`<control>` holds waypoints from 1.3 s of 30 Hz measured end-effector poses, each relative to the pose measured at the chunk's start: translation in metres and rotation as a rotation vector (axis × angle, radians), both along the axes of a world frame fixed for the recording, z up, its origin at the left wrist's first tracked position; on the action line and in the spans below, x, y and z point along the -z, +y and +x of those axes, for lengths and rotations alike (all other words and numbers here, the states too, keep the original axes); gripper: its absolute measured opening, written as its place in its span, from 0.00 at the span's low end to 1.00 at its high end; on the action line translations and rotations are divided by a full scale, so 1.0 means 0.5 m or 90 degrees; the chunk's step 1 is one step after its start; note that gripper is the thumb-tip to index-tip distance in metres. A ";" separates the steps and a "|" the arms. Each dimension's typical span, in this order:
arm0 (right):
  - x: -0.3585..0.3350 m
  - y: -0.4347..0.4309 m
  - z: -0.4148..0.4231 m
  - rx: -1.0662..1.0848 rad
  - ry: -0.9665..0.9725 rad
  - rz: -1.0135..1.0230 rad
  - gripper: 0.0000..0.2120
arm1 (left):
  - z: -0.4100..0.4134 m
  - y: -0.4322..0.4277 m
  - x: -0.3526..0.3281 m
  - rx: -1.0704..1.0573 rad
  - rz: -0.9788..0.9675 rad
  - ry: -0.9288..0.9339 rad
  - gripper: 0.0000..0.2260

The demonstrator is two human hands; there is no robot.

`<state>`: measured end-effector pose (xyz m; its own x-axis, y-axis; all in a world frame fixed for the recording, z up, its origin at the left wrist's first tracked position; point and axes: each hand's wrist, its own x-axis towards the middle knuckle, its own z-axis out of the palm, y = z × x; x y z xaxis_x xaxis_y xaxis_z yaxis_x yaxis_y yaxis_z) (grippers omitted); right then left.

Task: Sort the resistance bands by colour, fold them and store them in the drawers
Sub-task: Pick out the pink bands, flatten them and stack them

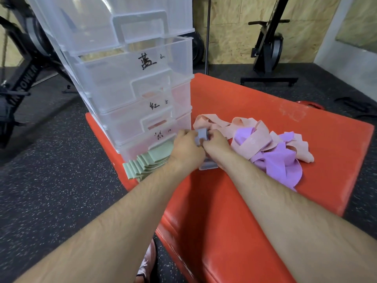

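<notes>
A small folded blue-grey resistance band (202, 135) is pinched between my left hand (186, 147) and my right hand (216, 142), just in front of the clear plastic drawer tower (126, 78). Both hands are shut on it. Several folded green bands (146, 163) lie in the pulled-out bottom drawer, left of my left hand. A tangled pile of pink bands (255, 133) and purple bands (279, 160) lies on the red mat (265, 201) to the right of my hands. The drawer fronts carry handwritten labels.
The drawer tower stands on the left corner of the red mat, which lies on black speckled rubber flooring (61, 190). Black gym machines stand at the left (20, 78) and at the back right (269, 48). A wooden panel wall is behind.
</notes>
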<state>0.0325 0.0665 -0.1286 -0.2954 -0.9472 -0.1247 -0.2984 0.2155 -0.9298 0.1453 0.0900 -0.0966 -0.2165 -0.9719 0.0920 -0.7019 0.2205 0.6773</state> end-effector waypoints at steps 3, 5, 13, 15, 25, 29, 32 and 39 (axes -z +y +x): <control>0.014 0.000 -0.002 -0.014 0.171 -0.007 0.16 | 0.010 -0.002 0.010 0.081 0.018 -0.083 0.13; 0.020 0.000 -0.008 -0.013 0.286 0.004 0.15 | 0.016 -0.003 0.015 0.113 0.023 -0.131 0.13; -0.045 0.079 -0.043 -0.108 0.503 -0.092 0.14 | 0.017 0.002 0.017 0.148 -0.069 -0.202 0.15; -0.062 0.119 -0.067 -0.115 0.508 -0.100 0.13 | -0.005 0.013 0.009 0.164 -0.103 -0.180 0.16; -0.088 0.337 -0.224 -0.101 0.592 0.003 0.16 | -0.163 0.065 0.040 0.291 -0.165 -0.253 0.20; -0.074 0.376 -0.256 -0.058 0.631 0.039 0.14 | -0.179 0.071 0.069 0.255 -0.111 -0.341 0.20; -0.066 0.384 -0.274 -0.066 0.626 0.059 0.16 | -0.180 0.069 0.080 0.253 -0.132 -0.345 0.12; -0.084 0.365 -0.252 -0.067 0.626 0.052 0.14 | -0.179 0.061 0.067 0.237 -0.176 -0.309 0.06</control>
